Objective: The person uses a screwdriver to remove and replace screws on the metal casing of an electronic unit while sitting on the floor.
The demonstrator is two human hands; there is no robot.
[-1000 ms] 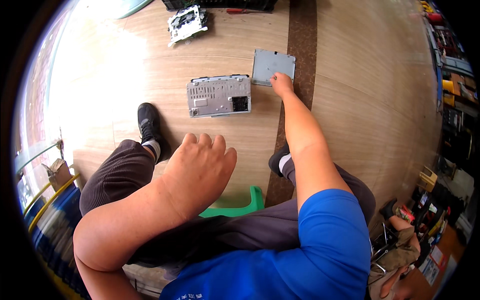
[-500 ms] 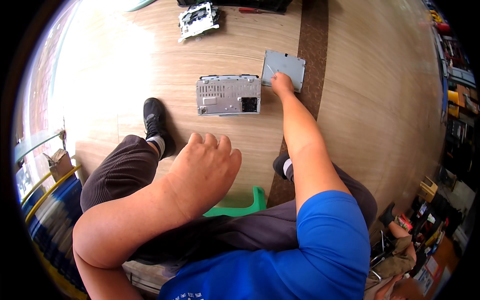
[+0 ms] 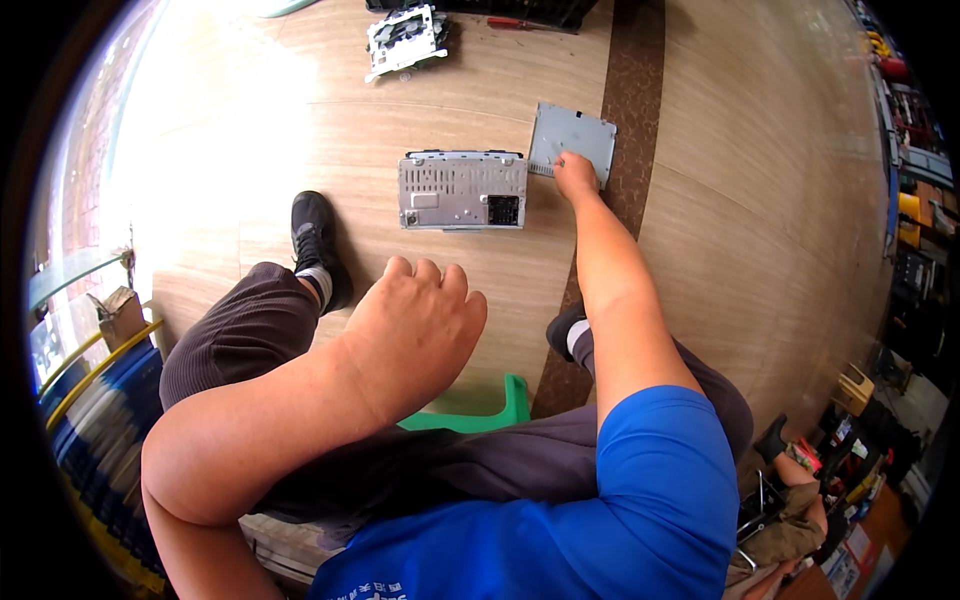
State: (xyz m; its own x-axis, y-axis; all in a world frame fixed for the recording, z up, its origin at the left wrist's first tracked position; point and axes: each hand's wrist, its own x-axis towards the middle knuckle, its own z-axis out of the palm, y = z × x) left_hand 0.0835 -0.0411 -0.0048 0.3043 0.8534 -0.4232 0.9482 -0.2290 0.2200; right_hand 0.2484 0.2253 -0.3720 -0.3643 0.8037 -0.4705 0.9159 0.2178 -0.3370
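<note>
A silver metal car stereo (image 3: 462, 190) lies on the floor in front of me, its slotted side and a black connector socket showing. To its right is a flat grey metal cover plate (image 3: 590, 140). My right hand (image 3: 577, 178) is over the near edge of that plate, fingers pinched together; whatever they hold is too small to make out. Nearer to me, my left hand (image 3: 415, 325) hangs above the floor with the back of the hand up and the fingers curled under. Its palm is hidden, and it is apart from the stereo.
A disc-drive mechanism (image 3: 405, 42) lies at the far side, beside a black crate (image 3: 530, 10) and a red-handled tool (image 3: 512, 23). Below my left hand shows a green stool (image 3: 480, 418). A person's leg (image 3: 795, 470) is at the right, near cluttered shelves.
The thin pale shaft that stuck out from my right hand over the plate no longer shows. My right hand has shifted slightly nearer; the left has hardly moved.
</note>
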